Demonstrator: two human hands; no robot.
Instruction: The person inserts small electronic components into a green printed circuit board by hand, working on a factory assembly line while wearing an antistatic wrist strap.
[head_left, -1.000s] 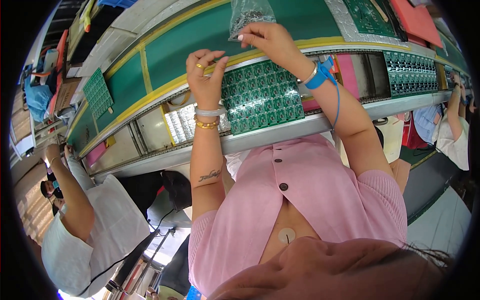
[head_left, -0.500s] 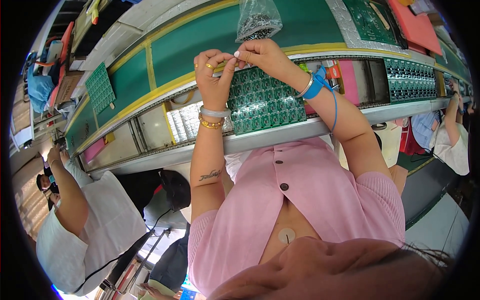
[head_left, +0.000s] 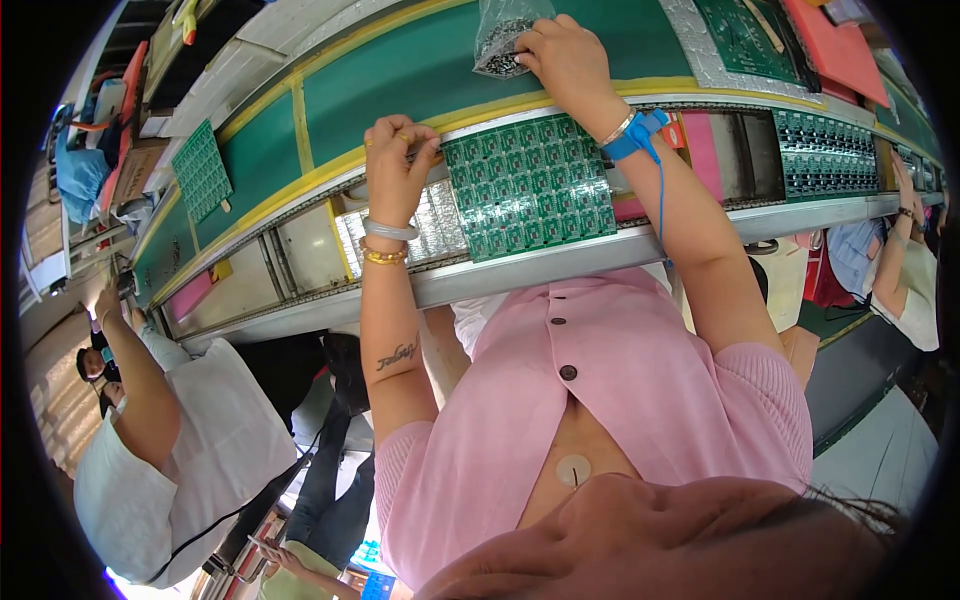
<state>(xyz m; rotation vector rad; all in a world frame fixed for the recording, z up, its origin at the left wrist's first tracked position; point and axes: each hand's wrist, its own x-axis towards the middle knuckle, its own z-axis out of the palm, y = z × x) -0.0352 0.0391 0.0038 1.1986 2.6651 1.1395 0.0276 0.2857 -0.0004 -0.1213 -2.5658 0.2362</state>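
A green circuit board panel [head_left: 530,190], with many small repeated units, lies across the conveyor rails in front of me. My left hand [head_left: 398,165] is beside its far left corner, thumb and forefinger closed together; anything between them is too small to make out. My right hand [head_left: 565,65] reaches past the panel to a clear plastic bag [head_left: 503,45] of small dark metallic parts on the green bench surface. Its thumb and fingertips are bunched at the bag's right side, and whatever they pinch is hidden.
A blue wrist strap [head_left: 636,138] with a cord sits on my right wrist. More board panels [head_left: 825,155] lie along the conveyor [head_left: 430,290] to the right. Another green panel [head_left: 201,172] rests at the left. Co-workers sit on both sides; one white sleeve [head_left: 125,490] shows at left.
My hands were together at the panel's far left corner. The right hand has moved away to the bag; the left has drawn slightly left and down.
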